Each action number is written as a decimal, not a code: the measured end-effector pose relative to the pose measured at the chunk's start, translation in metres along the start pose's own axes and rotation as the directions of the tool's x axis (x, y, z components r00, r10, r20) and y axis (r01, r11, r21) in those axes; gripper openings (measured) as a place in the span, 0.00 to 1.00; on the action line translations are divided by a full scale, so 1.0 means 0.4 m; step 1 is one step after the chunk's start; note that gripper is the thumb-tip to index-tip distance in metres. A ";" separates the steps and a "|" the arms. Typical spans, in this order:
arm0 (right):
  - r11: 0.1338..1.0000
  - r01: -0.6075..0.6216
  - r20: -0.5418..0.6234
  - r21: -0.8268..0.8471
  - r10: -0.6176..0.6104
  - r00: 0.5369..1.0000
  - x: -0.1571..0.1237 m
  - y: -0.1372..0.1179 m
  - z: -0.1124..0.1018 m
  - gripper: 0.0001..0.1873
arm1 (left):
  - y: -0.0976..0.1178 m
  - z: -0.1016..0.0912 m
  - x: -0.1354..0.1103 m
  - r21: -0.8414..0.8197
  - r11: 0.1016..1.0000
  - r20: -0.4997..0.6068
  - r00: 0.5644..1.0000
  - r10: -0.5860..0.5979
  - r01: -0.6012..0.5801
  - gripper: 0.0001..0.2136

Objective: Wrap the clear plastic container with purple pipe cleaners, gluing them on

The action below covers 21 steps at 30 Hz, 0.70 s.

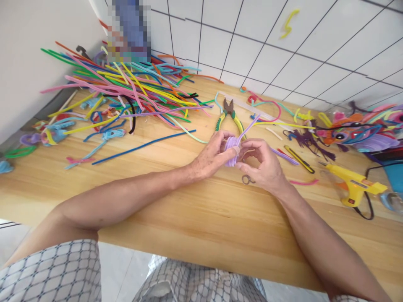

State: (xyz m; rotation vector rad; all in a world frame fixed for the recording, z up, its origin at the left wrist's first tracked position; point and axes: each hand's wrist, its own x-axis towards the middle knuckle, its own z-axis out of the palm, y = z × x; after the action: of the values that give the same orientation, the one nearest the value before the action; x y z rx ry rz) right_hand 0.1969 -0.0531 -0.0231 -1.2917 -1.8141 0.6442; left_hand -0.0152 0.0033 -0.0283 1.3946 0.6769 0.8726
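Note:
A lilac pipe cleaner coil [231, 152], wound in several loops, is held above the wooden table. One loose lilac end sticks up from it to the right. My left hand [211, 156] grips the coil from the left, its thumb across the front. From the other side, my right hand [262, 161] curls its fingers, with thumb and fingertips at the coil's right edge. Just behind the hands lie pliers [229, 107] with green and yellow handles, jaws apart and the handles partly hidden. Scissors [247, 179] show only a finger ring below my right hand.
Many coloured pipe cleaners [126, 84] heap at the back left. A blue pipe cleaner [145, 147] lies alone. To the right are a yellow utility knife [299, 159], a yellow glue gun [354, 182] with its cord, and a colourful pipe-cleaner figure [362, 130]. A tiled wall [252, 37] closes the back.

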 end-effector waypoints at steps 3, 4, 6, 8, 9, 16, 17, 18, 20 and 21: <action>0.996 0.052 -0.018 -0.074 -0.054 0.998 -0.001 0.002 0.002 0.24 | 0.001 -0.001 -0.001 -0.003 1.000 0.006 1.000 -0.009 0.009 0.17; 0.991 0.087 -0.027 -0.105 -0.090 0.996 -0.001 0.001 0.003 0.25 | 0.000 -0.001 -0.001 0.002 1.000 0.006 1.000 -0.007 0.007 0.18; 0.965 0.182 -0.055 -0.186 -0.196 0.979 -0.001 -0.004 0.003 0.29 | -0.001 0.000 -0.002 0.025 1.000 0.004 1.000 0.003 -0.003 0.18; 0.912 0.285 -0.078 -0.296 -0.320 0.944 -0.001 -0.011 -0.001 0.37 | -0.003 -0.001 -0.005 0.077 0.997 -0.007 1.000 0.020 -0.019 0.18; 0.878 0.327 -0.075 -0.350 -0.374 0.924 -0.001 -0.014 -0.004 0.40 | -0.004 -0.001 -0.006 0.109 0.994 -0.016 0.999 0.033 -0.031 0.18; 0.789 0.404 0.092 -0.463 -0.410 0.907 -0.004 -0.014 -0.012 0.44 | -0.003 -0.003 -0.019 0.274 0.946 0.006 0.984 0.177 -0.171 0.17; 0.794 0.405 0.095 -0.453 -0.409 0.908 -0.005 -0.011 -0.010 0.43 | -0.001 -0.003 -0.020 0.290 0.938 0.015 0.981 0.196 -0.192 0.17; 0.799 0.406 0.094 -0.444 -0.410 0.907 -0.005 -0.009 -0.007 0.42 | 0.001 -0.004 -0.020 0.303 0.930 0.024 0.977 0.210 -0.207 0.16; 0.802 0.405 0.090 -0.439 -0.409 0.908 -0.005 -0.007 -0.003 0.41 | 0.005 -0.006 -0.021 0.322 0.920 0.039 0.974 0.222 -0.223 0.16; 0.803 0.403 0.089 -0.439 -0.408 0.909 -0.004 -0.007 -0.001 0.41 | 0.006 -0.007 -0.021 0.330 0.917 0.044 0.974 0.224 -0.226 0.16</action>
State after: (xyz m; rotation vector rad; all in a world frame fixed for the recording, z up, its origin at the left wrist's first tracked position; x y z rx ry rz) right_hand 0.1960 -0.0557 -0.0215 -1.1172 -2.2251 -0.0297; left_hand -0.0224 -0.0022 -0.0269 1.8064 0.6909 0.9650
